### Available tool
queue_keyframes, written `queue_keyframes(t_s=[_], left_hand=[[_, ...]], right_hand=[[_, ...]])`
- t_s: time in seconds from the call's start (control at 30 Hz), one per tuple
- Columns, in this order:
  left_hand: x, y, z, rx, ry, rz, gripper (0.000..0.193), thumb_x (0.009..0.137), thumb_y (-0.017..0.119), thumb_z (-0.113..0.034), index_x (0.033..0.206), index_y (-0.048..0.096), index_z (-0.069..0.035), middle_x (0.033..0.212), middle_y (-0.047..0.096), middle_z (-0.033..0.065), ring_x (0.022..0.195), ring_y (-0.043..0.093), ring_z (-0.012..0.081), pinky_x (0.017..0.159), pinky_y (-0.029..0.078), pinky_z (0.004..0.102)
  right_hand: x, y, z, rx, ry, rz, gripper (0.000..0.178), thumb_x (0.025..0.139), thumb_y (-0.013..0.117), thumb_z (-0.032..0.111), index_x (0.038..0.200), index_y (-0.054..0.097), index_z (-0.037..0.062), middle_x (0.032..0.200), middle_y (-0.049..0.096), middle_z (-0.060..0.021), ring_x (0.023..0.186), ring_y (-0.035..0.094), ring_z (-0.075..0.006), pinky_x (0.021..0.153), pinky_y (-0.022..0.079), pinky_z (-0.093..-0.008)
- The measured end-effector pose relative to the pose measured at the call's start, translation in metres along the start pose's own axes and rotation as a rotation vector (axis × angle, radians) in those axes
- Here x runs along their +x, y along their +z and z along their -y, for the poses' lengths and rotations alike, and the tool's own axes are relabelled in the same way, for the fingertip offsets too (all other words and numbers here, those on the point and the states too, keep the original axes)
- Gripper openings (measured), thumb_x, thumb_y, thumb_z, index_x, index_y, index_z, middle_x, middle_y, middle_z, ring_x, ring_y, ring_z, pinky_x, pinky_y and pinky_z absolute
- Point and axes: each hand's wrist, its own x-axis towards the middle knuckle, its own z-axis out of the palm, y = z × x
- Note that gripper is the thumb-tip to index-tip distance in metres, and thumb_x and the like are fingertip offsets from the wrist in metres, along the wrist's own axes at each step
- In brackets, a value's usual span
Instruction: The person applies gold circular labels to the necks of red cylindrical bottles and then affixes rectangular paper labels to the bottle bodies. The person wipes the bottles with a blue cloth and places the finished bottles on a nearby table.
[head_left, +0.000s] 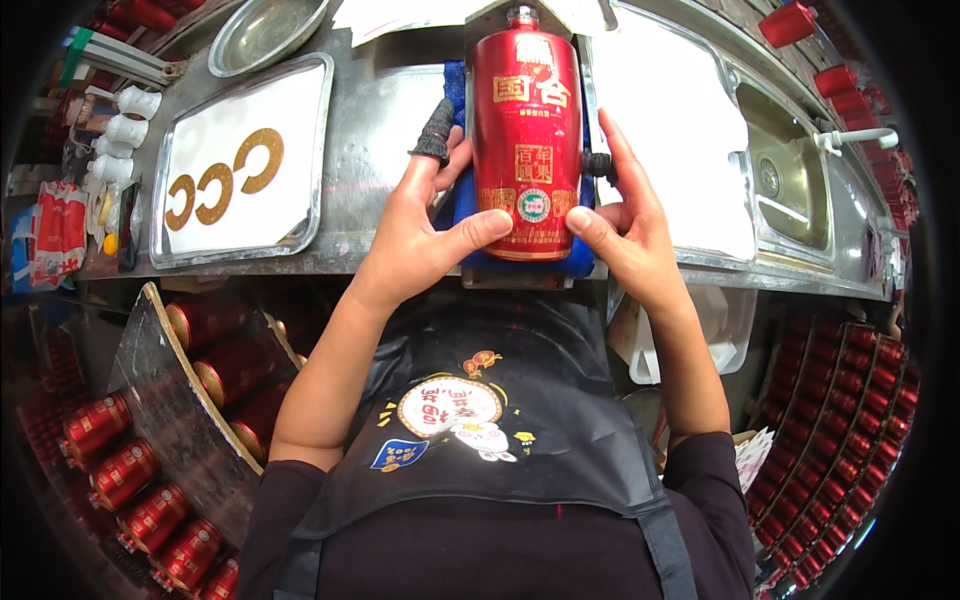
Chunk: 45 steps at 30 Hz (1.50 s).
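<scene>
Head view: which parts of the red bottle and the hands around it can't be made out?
- Red bottle: back and underside hidden, lying face-up on the blue cradle.
- Left hand: palm faces away; index fingertip covered by a grey finger cot.
- Right hand: fingertips partly behind the bottle's edge.

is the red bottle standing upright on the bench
No, the red bottle lies flat on a blue pad, with the left hand and right hand pressing its lower end.
</scene>
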Motion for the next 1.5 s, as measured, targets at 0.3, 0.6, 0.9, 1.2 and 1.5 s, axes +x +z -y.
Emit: queue_keyframes(t_s=[0.3, 0.6, 0.9, 1.2, 1.5], left_hand=[[-0.001, 0.006, -0.022, 0.542, 0.302, -0.047, 0.098, 0.086, 0.081, -0.037, 0.161, 0.027, -0.005, 0.159, 0.039, 0.0234, 0.152, 0.03, 0.037, 0.122, 0.016, 0.0552], [-0.004, 0.016, -0.026, 0.849, 0.409, 0.062, 0.073, 0.094, 0.067, -0.038, 0.155, 0.039, -0.009, 0.161, 0.04, 0.0132, 0.156, 0.019, 0.0381, 0.116, -0.001, 0.0715], [0.011, 0.018, -0.036, 0.855, 0.443, 0.041, 0.067, 0.09, 0.07, -0.036, 0.148, 0.049, -0.009, 0.155, 0.046, 0.014, 0.155, 0.021, 0.0386, 0.114, 0.001, 0.0746], [0.012, 0.022, -0.035, 0.875, 0.44, 0.0, 0.067, 0.089, 0.071, -0.035, 0.146, 0.05, -0.006, 0.152, 0.047, 0.0172, 0.153, 0.024, 0.0395, 0.114, 0.002, 0.0757], [0.02, 0.015, -0.038, 0.924, 0.466, 0.014, 0.083, 0.089, 0.072, -0.031, 0.157, 0.034, -0.004, 0.16, 0.04, 0.0165, 0.154, 0.024, 0.039, 0.117, -0.001, 0.0686]], right_hand=[[0.023, -0.007, 0.052, -0.737, -0.298, -0.017, 0.066, 0.087, 0.078, 0.026, 0.149, 0.056, 0.0166, 0.13, 0.059, -0.0193, 0.077, 0.057, -0.0184, 0.07, 0.049, -0.0303], [0.043, 0.001, 0.057, -0.857, -0.189, 0.051, 0.067, 0.085, 0.078, 0.041, 0.148, 0.055, 0.0366, 0.09, 0.053, -0.0184, 0.072, 0.054, -0.0295, 0.068, 0.052, -0.0389], [0.056, -0.007, 0.052, -0.826, -0.219, 0.037, 0.067, 0.089, 0.072, 0.043, 0.151, 0.05, 0.0375, 0.088, 0.052, -0.0205, 0.062, 0.057, -0.0328, 0.063, 0.054, -0.0399], [0.061, -0.004, 0.057, -0.862, -0.145, 0.081, 0.068, 0.088, 0.074, 0.038, 0.152, 0.05, 0.0316, 0.087, 0.056, -0.0152, 0.073, 0.049, -0.0277, 0.065, 0.049, -0.0383], [0.047, -0.009, 0.04, -0.76, -0.269, 0.003, 0.064, 0.092, 0.07, 0.043, 0.152, 0.049, 0.037, 0.086, 0.047, -0.0153, 0.066, 0.058, -0.0313, 0.064, 0.051, -0.0396]])
